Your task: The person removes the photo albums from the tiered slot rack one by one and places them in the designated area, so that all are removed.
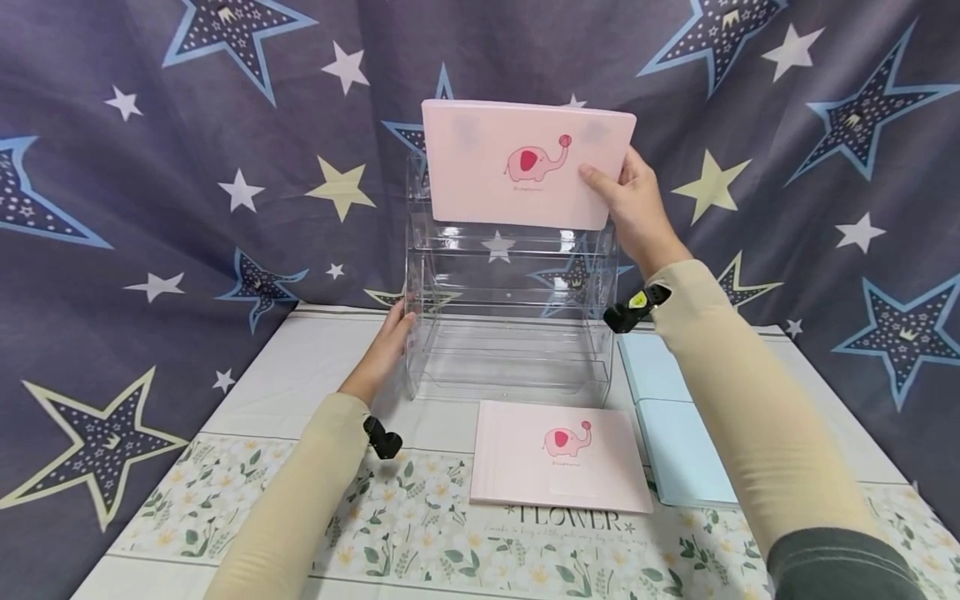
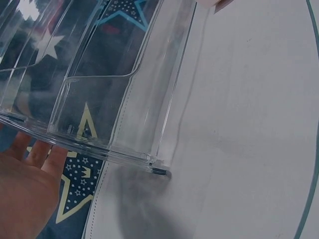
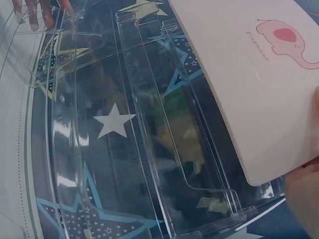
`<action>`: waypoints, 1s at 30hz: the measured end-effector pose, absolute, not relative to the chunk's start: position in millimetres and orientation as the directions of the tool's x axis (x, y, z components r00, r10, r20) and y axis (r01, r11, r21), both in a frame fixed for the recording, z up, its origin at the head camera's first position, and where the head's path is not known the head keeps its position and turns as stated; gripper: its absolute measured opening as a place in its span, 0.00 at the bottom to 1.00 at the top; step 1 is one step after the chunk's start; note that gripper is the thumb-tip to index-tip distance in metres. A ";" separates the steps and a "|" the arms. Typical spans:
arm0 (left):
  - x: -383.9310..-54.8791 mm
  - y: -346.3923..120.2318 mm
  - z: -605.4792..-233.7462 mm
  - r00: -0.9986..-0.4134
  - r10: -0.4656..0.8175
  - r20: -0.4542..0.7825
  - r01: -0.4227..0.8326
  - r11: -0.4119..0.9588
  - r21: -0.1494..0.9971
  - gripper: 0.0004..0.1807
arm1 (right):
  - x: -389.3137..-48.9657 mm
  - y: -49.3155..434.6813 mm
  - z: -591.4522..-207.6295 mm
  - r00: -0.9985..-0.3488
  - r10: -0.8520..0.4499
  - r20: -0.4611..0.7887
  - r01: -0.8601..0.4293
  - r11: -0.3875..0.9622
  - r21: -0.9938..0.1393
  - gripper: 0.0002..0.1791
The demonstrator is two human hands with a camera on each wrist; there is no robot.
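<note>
In the head view my right hand (image 1: 641,208) pinches a pink notebook (image 1: 468,187) by its right edge, thumb on the front cover. The cover carries a pink elephant balancing a ball. The notebook is upright over the top tier of a clear acrylic tiered rack (image 1: 510,387); the right wrist view shows the notebook (image 3: 244,89) beside the rack's clear tiers. My left hand (image 1: 384,346) touches the rack's left side panel. In the left wrist view its fingers (image 2: 37,155) are extended against the panel's edge.
In front of the rack lies a stack of pink elephant notebooks (image 1: 517,458). Light blue notebooks (image 1: 686,450) rest to the right, partly behind my right forearm. A floral-printed cloth (image 1: 420,542) covers the table, and a star-patterned curtain (image 1: 285,208) hangs behind.
</note>
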State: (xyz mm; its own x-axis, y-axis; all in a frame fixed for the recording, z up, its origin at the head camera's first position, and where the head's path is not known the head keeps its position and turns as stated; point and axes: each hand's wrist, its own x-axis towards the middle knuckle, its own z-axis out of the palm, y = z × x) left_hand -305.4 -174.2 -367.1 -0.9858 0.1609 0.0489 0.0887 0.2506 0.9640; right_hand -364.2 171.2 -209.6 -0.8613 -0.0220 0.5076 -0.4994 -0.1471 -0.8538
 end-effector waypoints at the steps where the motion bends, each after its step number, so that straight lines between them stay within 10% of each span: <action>1: -305.5 -174.0 -367.0 -0.986 0.161 0.049 0.089 0.252 0.964 0.31 | -362.2 172.3 -209.6 -0.863 -0.028 0.504 -0.496 -0.144 -0.856 0.23; 30: -329.8 -181.6 -399.5 -0.986 0.125 0.109 0.143 0.313 0.939 0.33 | -297.0 182.6 -250.5 -0.855 -0.228 0.466 -0.441 -0.152 -0.885 0.23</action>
